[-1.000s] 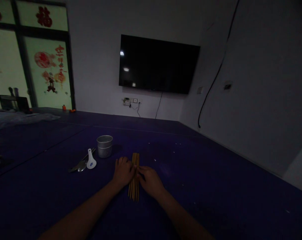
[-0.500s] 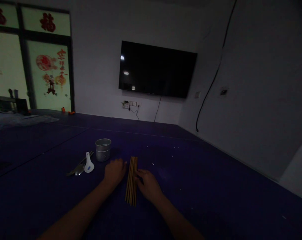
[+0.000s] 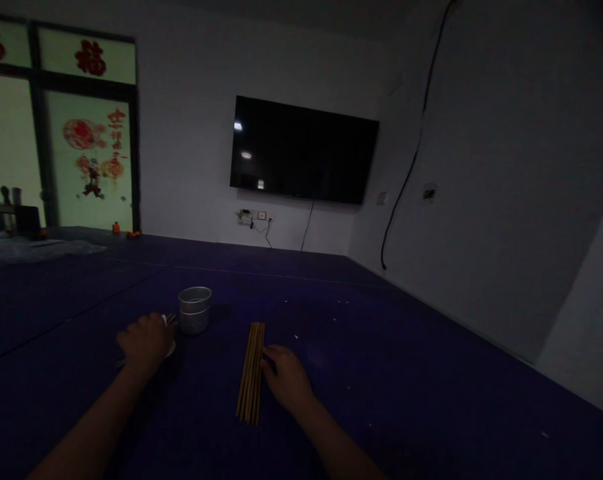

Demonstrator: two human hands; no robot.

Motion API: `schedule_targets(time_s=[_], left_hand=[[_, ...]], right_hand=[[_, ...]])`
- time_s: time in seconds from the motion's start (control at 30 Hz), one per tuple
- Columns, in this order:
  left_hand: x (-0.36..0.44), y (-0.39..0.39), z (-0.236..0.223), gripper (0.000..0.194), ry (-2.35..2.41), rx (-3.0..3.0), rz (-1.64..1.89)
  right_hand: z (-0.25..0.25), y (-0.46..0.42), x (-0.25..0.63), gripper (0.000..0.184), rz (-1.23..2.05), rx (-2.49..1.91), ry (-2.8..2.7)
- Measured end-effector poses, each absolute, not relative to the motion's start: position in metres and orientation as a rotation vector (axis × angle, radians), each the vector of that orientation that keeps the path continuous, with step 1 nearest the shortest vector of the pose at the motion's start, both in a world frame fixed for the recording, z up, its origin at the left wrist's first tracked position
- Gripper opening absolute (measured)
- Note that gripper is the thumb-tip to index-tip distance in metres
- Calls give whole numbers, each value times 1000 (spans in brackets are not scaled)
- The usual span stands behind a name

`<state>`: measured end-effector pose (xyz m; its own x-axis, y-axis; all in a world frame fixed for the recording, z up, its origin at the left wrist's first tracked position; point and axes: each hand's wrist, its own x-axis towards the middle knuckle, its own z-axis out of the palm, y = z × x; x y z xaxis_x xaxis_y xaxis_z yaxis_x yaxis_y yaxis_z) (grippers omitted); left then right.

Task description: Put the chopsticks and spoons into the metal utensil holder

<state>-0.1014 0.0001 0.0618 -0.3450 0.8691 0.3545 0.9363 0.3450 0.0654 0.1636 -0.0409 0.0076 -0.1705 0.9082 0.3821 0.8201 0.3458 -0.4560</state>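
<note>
A row of wooden chopsticks point(image 3: 251, 373) lies side by side on the dark blue surface. At its right edge rests my right hand point(image 3: 287, 379), open, thumb and forefinger slightly apart and touching the outermost stick. My left hand point(image 3: 145, 341) covers the small pile of utensils, back upward; its fingertips are hidden, so I cannot tell whether it grips anything. Part of a white soup spoon point(image 3: 171, 349) shows beside that hand, with thin utensil ends point(image 3: 170, 319) poking out above. A metal cup point(image 3: 195, 311) stands upright just right of the left hand.
A black television point(image 3: 304, 150) hangs on the far wall above power sockets point(image 3: 255, 215). Clear plastic sheeting point(image 3: 41, 248) lies at the far left, with small orange items point(image 3: 116, 228) by the door. White specks point(image 3: 296, 337) dot the surface right of the chopsticks.
My left hand has moved left, from beside the chopsticks to over the spoons. My right hand stays at the chopsticks' right edge. The view has shifted slightly.
</note>
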Motion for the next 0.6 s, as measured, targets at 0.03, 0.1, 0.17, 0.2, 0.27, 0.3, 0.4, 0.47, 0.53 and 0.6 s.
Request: schedule_targets(time_s=[0.03,0.1,0.17,0.2,0.27,0.3,0.4,0.47,0.53,0.6], left_hand=[[-104,0,61,47,-2363,-1598,-377],[-109,1,62,48,-2423,-1609,-372],[-113,3,62,48,-2490,-1647,-361],[-114,5,62,48,-2516,-1656,-353],[-116,8,62,47,-2553,-1651,-324],[-116,10,61,45,-2565,-1640,-308],[-117,13,59,42,-2564,-1648,-300],[-118,13,58,42,-2545,-1680,-329],[-119,13,57,42,-2522,-1714,-354],[-120,13,56,42,-2503,-1740,-375]], right_hand=[[7,-41,164,31,193,-1505,-2012],[7,-40,164,31,197,-1505,-2009],[6,-41,164,31,198,-1493,-2020],[6,-41,164,31,195,-1484,-2027],[5,-40,164,31,181,-1472,-2033],[5,-40,164,31,176,-1469,-2034],[3,-39,165,30,171,-1480,-2012],[2,-39,165,30,175,-1490,-1998],[2,-38,164,31,179,-1489,-2004],[3,-39,164,30,179,-1478,-2018]])
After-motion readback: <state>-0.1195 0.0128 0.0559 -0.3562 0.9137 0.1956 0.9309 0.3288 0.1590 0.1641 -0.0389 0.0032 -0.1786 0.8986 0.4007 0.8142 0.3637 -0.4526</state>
